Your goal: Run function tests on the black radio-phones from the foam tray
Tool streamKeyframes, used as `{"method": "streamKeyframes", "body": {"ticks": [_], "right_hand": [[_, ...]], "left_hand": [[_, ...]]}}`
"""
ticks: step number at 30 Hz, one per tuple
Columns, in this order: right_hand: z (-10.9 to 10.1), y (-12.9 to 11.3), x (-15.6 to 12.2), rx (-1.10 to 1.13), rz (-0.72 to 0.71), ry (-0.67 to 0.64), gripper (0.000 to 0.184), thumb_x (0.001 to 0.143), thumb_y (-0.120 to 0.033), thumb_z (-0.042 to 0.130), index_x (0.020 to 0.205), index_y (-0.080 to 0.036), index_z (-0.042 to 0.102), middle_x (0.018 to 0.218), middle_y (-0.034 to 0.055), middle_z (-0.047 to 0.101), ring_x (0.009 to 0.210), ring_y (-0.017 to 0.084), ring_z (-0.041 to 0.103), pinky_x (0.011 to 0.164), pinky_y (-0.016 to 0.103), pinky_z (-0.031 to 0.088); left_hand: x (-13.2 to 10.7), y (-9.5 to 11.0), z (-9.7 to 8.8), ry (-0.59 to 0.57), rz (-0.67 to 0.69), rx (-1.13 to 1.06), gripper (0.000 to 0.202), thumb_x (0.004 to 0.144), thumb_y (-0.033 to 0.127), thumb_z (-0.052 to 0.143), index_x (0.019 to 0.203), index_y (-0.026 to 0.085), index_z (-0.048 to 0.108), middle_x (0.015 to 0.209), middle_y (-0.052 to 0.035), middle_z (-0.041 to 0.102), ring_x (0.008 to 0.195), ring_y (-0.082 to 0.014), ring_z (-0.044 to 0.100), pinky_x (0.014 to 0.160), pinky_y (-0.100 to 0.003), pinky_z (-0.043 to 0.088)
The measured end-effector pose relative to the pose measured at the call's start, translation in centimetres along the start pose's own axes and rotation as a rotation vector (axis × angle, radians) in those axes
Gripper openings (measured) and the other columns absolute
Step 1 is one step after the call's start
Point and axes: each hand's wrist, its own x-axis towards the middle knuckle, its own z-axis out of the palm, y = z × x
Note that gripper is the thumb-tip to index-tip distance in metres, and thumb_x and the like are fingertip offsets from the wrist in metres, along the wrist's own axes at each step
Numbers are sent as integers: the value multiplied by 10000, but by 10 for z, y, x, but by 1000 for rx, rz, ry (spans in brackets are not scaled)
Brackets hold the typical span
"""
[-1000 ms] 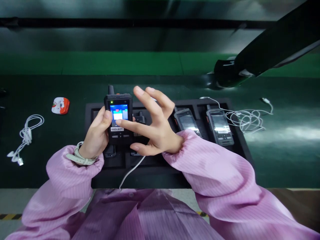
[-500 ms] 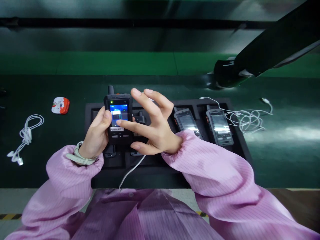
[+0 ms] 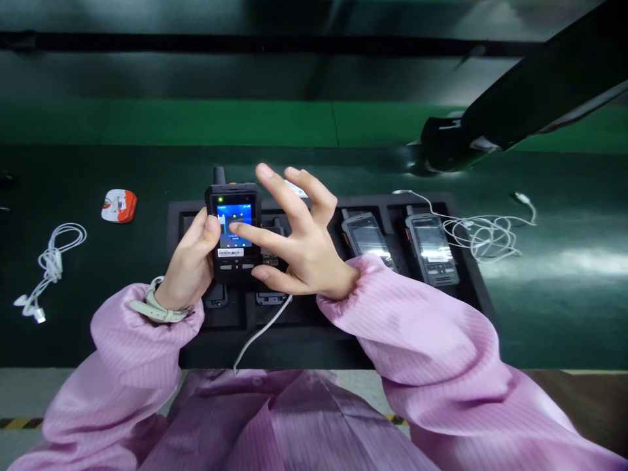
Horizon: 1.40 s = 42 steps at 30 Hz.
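Observation:
My left hand (image 3: 190,263) grips a black handheld radio (image 3: 233,230) with a short antenna and a lit blue screen, held upright over a black foam tray (image 3: 324,327). My right hand (image 3: 294,239) is spread open beside it, its index fingertip touching the screen and the other fingers fanned upward. A white cable (image 3: 260,335) runs from under the radio toward me. Two more black radios (image 3: 366,237) (image 3: 432,248) lie in slots at the tray's right side. More devices in the slots behind my hands are mostly hidden.
A coiled white earphone cable (image 3: 49,261) lies at the far left and a red-and-white round case (image 3: 118,206) near it. A tangle of white cable (image 3: 483,234) lies right of the tray. A dark lamp arm (image 3: 520,98) reaches in from the upper right.
My right index finger slid slightly up the screen and the display changed from a white window to a blue view. My left hand held the radio still.

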Motion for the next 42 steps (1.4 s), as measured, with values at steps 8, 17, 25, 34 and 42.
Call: {"method": "streamKeyframes", "body": {"ticks": [8,17,25,34,42], "right_hand": [[-7,2,-3,-15,90,-7,508,869,-628,597,1315,-386,620,1634,-36,205,1407,392,376,1192,642,368],[3,2,4,242,114,-250,1017,792,-874,584,1547,-233,353,1683,196,194,1563,445,198,1219,722,230],[8,5,3,305,-54,-239,1094,800,-539,828,1609,-193,178,1678,292,150,1593,407,164,1205,679,327],[10,5,1,320,-43,-212,1052,800,-572,808,1594,-175,244,1673,301,165,1567,430,220,1174,696,353],[6,10,1,289,-46,-86,681,929,-562,596,1493,-225,418,1702,187,118,1522,407,292,1174,658,345]], "left_hand": [[0,0,0,31,0,-29,394,941,469,670,1226,199,685,1234,-103,748,1317,-310,638,1090,-406,550],[1,-2,0,28,20,-74,414,931,487,680,1240,211,687,1215,-89,760,1265,-305,669,1062,-394,549],[-3,-1,-4,18,30,-100,435,886,497,741,1196,195,698,1218,-103,760,1249,-302,668,1061,-410,531],[0,-3,-7,30,51,-72,413,853,501,775,1138,207,717,1194,-89,766,1241,-298,672,1054,-404,528],[0,-1,-5,24,61,-56,427,870,495,759,1159,185,710,1161,-95,773,1198,-287,696,1034,-385,555]]}}
